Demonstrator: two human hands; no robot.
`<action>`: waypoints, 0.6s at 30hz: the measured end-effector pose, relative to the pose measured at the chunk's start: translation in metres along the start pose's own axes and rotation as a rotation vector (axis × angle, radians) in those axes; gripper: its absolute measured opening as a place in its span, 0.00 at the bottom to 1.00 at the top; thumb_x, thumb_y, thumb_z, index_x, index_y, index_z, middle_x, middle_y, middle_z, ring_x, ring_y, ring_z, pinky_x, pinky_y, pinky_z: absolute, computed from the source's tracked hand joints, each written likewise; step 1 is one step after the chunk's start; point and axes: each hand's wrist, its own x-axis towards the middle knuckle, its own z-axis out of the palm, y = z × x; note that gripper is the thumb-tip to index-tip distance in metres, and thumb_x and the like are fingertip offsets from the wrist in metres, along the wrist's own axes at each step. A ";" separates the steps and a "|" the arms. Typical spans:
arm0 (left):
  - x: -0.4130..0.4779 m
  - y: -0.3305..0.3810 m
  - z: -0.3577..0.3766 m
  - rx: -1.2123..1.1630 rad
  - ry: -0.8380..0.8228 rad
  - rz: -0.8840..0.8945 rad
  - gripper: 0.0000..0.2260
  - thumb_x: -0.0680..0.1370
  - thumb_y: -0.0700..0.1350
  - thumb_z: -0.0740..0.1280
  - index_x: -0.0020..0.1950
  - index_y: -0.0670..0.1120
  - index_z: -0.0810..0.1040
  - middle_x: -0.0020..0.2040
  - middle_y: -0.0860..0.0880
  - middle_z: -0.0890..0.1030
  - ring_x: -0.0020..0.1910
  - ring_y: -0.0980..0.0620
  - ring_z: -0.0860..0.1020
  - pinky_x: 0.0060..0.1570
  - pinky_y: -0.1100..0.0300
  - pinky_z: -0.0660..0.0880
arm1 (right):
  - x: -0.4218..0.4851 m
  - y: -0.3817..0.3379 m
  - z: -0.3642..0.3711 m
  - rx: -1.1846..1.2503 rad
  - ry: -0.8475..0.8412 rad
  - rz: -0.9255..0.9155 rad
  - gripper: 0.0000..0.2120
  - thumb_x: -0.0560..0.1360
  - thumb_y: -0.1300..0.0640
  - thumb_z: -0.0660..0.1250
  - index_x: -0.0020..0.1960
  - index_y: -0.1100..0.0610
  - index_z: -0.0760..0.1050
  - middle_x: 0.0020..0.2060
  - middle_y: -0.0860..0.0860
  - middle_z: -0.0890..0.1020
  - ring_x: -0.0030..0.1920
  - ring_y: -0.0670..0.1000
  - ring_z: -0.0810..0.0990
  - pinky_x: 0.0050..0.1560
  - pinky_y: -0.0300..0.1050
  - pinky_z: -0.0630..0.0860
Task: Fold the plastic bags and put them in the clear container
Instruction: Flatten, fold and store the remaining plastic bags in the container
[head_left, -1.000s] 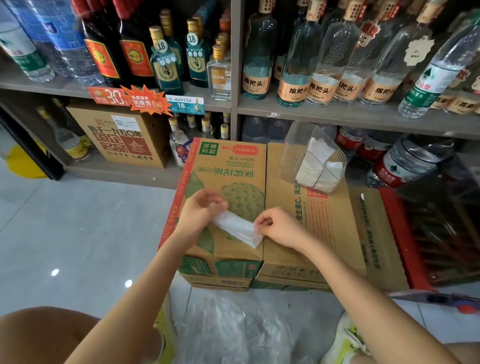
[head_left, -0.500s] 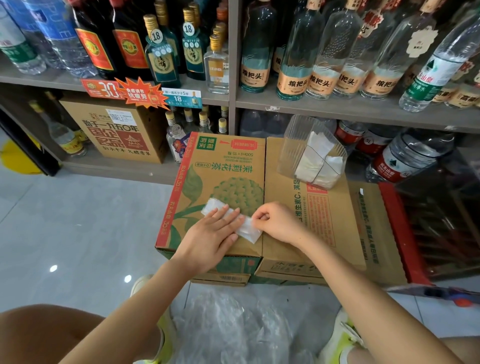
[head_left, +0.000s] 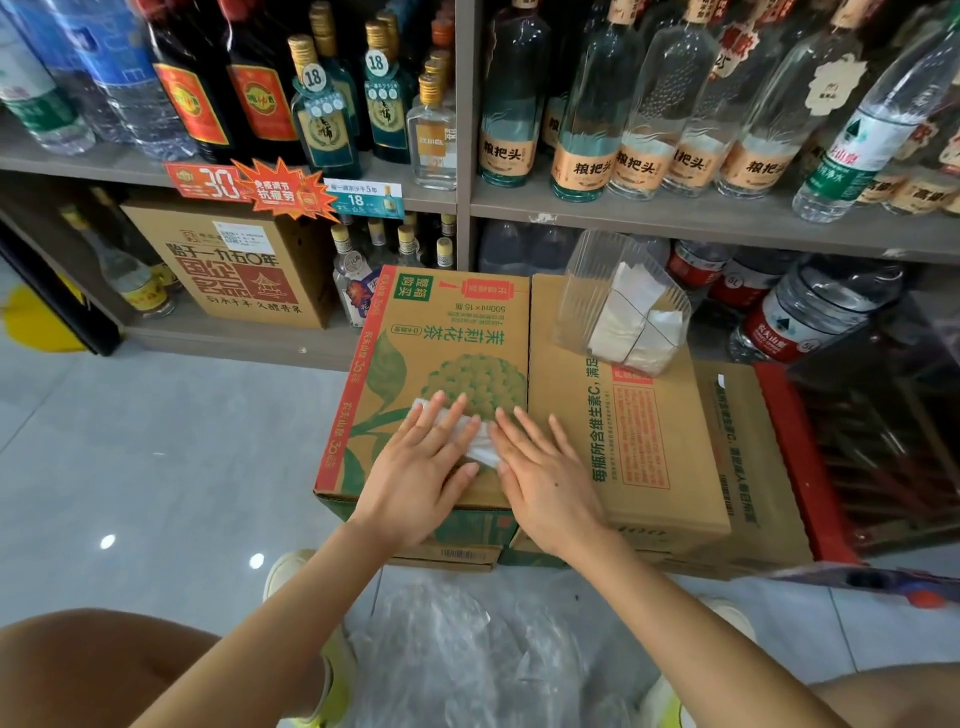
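On the carton (head_left: 441, 322), right hand (head_left: 545, 478) now lies flat on bag (head_left: 483, 451).

The left hand (head_left: 415, 467), the right hand (head_left: 545, 480) and both forearms are bare. A small dark spot marks the right hand's back. Either side of the plastic heap (head_left: 467, 649) are the left shoe (head_left: 285, 571) and the right shoe (head_left: 730, 613), pale cream with yellow-green trim.

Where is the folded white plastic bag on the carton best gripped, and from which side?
Probably pinch the right end of the folded white plastic bag, from the right: it lies flat on the green-printed cardboard carton, so only an edge lifts.
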 end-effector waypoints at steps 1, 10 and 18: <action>-0.001 0.000 0.000 0.022 -0.010 0.016 0.26 0.84 0.57 0.46 0.73 0.43 0.69 0.74 0.44 0.66 0.75 0.42 0.60 0.74 0.50 0.53 | 0.000 0.001 0.000 0.001 -0.005 -0.006 0.25 0.82 0.47 0.40 0.75 0.55 0.58 0.74 0.48 0.59 0.76 0.50 0.55 0.72 0.54 0.46; 0.000 -0.039 -0.008 0.050 -0.137 0.043 0.26 0.83 0.57 0.40 0.77 0.48 0.59 0.76 0.51 0.61 0.76 0.51 0.57 0.74 0.59 0.45 | -0.001 0.004 0.000 -0.022 -0.050 -0.025 0.33 0.78 0.41 0.27 0.76 0.53 0.51 0.75 0.46 0.51 0.77 0.48 0.45 0.73 0.53 0.40; -0.004 -0.041 -0.008 0.079 -0.160 0.019 0.27 0.83 0.55 0.38 0.77 0.48 0.60 0.76 0.52 0.61 0.76 0.51 0.55 0.74 0.53 0.45 | -0.001 0.002 -0.004 0.022 -0.085 -0.009 0.36 0.73 0.37 0.21 0.76 0.49 0.42 0.76 0.43 0.45 0.76 0.46 0.40 0.74 0.54 0.35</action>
